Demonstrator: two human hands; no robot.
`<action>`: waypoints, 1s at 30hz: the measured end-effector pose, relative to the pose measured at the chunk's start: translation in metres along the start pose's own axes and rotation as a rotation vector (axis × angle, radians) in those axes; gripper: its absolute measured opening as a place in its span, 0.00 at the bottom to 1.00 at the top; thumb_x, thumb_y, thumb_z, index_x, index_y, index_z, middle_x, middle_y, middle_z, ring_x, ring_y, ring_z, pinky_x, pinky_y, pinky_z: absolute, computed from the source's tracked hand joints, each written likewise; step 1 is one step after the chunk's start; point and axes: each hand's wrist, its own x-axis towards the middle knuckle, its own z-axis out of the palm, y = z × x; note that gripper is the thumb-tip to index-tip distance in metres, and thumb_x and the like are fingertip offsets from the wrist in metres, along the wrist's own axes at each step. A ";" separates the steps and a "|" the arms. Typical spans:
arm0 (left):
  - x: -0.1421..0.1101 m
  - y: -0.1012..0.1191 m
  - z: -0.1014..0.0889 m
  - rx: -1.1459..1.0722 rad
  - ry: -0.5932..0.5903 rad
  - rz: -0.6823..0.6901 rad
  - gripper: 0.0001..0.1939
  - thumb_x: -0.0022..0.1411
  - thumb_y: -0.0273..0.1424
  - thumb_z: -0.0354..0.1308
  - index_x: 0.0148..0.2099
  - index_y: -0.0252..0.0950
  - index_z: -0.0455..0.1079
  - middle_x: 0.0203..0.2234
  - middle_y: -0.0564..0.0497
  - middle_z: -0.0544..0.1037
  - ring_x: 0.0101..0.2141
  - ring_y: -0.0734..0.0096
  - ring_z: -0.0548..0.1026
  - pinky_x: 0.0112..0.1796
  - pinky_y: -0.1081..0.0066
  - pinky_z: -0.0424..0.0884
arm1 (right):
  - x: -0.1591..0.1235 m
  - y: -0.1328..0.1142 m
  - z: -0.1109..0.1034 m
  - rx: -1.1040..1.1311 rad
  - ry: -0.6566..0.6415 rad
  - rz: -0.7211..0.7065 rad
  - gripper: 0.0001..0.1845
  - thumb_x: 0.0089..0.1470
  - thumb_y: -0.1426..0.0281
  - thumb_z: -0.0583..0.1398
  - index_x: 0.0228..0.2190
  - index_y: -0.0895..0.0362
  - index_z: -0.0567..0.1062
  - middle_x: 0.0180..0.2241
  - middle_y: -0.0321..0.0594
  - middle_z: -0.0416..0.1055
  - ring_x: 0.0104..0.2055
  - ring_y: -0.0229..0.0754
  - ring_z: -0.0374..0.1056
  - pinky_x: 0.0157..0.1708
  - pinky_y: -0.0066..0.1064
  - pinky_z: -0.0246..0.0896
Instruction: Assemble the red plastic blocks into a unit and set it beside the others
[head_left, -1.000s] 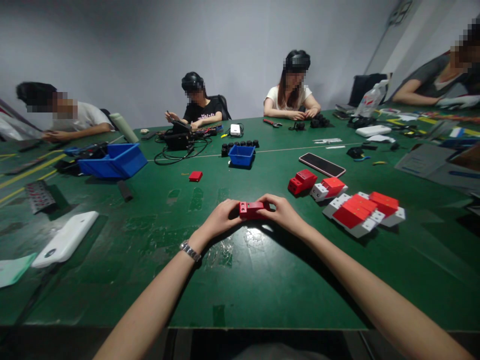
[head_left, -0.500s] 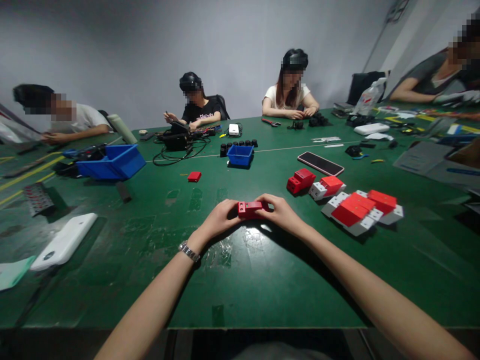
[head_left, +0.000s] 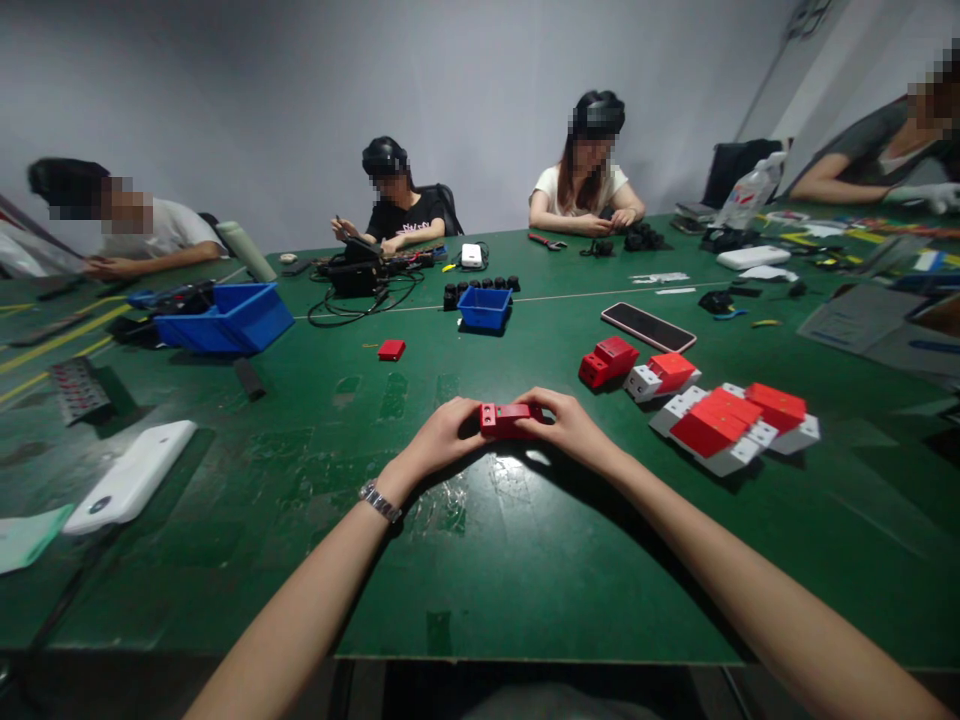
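Between my two hands is a red breaker-style plastic module (head_left: 511, 416), with two round holes in its left end. My left hand (head_left: 444, 440) grips that end between thumb and fingers. My right hand (head_left: 571, 424) pinches the other end, its fingertips partly hiding it. The module is held just over the green table (head_left: 300, 580). To the right lie a similar red module (head_left: 608, 362), a white-and-red module (head_left: 663, 375) and a cluster of larger white-and-red modules (head_left: 718, 425). A small flat red piece (head_left: 391, 350) rests beyond my left hand.
A small blue bin (head_left: 484, 310) stands ahead, a larger blue bin (head_left: 232, 325) at left. A phone (head_left: 648, 327) lies behind the modules. A white power bank-like device (head_left: 131, 477) is at left. Several people sit around the table, including one person (head_left: 587, 190) opposite.
The camera view shifts slightly, so the table items sit a little further right. Both hands keep their hold on the red module, with the right fingers slightly readjusted.
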 end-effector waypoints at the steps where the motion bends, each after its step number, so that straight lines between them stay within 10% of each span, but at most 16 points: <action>1: 0.000 0.000 0.000 0.000 0.000 -0.001 0.19 0.58 0.42 0.55 0.47 0.36 0.66 0.40 0.47 0.73 0.40 0.64 0.70 0.42 0.63 0.66 | 0.000 0.001 0.000 -0.002 -0.002 -0.002 0.10 0.49 0.66 0.59 0.33 0.58 0.73 0.31 0.39 0.71 0.32 0.39 0.64 0.33 0.31 0.59; 30: -0.001 0.003 -0.001 -0.005 0.022 -0.004 0.19 0.58 0.42 0.55 0.46 0.36 0.67 0.38 0.47 0.74 0.39 0.64 0.70 0.41 0.65 0.66 | -0.004 0.008 0.010 0.009 0.057 -0.091 0.12 0.48 0.67 0.60 0.36 0.57 0.71 0.35 0.40 0.70 0.37 0.42 0.66 0.39 0.34 0.60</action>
